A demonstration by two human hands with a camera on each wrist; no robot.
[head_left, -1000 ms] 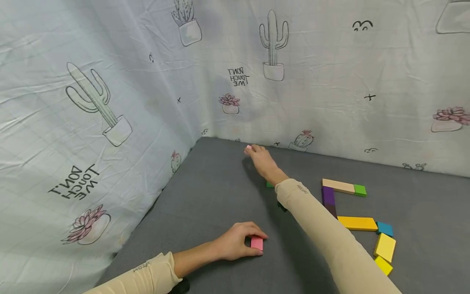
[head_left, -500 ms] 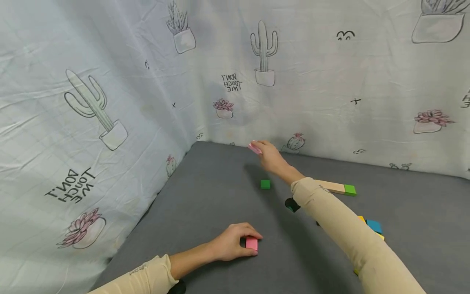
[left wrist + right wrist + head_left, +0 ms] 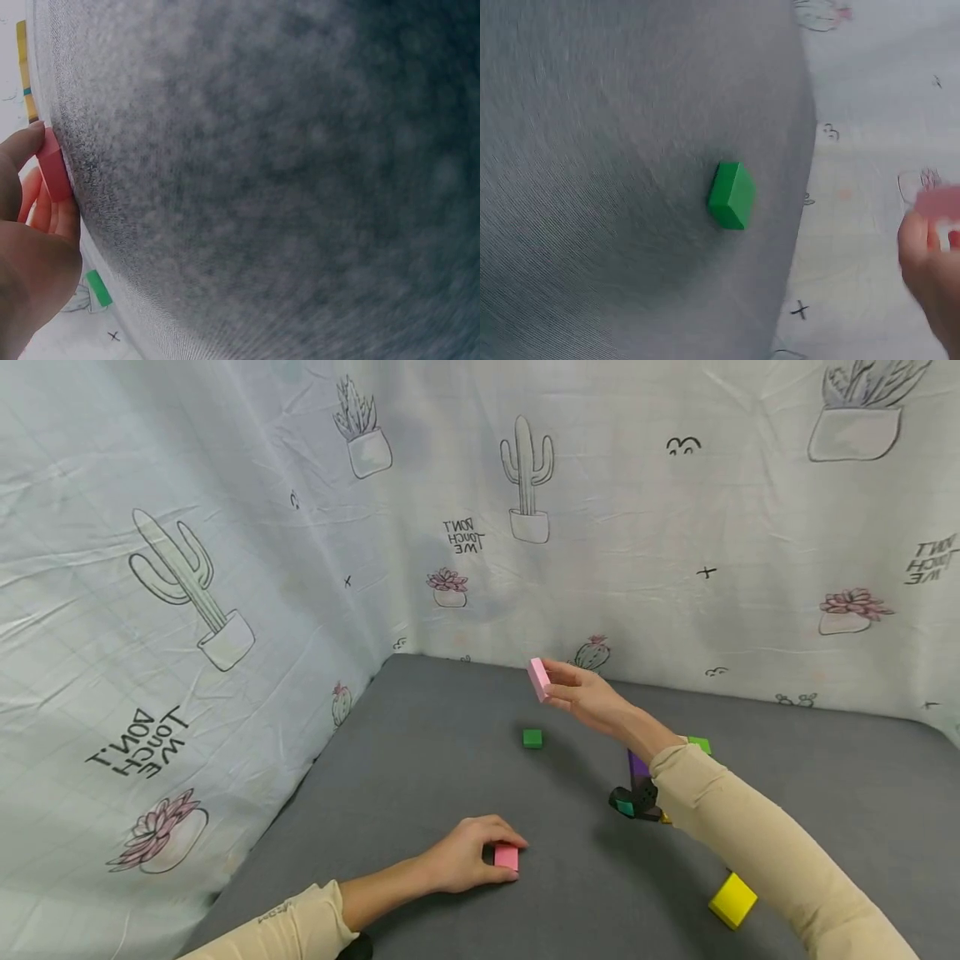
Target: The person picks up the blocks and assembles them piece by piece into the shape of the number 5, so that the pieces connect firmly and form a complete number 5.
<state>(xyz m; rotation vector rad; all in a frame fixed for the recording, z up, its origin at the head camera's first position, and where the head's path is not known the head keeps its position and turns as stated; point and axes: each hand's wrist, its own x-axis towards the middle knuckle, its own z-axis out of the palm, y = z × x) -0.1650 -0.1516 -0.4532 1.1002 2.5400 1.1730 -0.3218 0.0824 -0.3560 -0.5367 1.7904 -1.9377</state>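
My left hand (image 3: 465, 856) rests low at the front of the grey surface, its thumb and fingers pinching a pink block (image 3: 506, 857). In the left wrist view the same pink block (image 3: 54, 166) sits between thumb and fingers, close against the cloth. Farther back, my right hand (image 3: 588, 697) holds a lighter pink block (image 3: 538, 680) raised over the surface, tilted, by its fingertips. The right wrist view catches this pink block (image 3: 939, 204) only at its edge, blurred. A small green block (image 3: 532, 739) lies below and left of the right hand.
Right of centre, the right arm partly covers other blocks: a purple block (image 3: 638, 765), a light green block (image 3: 700, 745) and a yellow block (image 3: 733, 900). A black wrist camera (image 3: 633, 802) hangs under the right sleeve. Cactus-print curtain (image 3: 465, 485) bounds the surface behind and at left.
My right hand has lifted the lighter pink block from the back edge and drawn it right and nearer, turning it. The green block came into full view. My left hand stays on its block.
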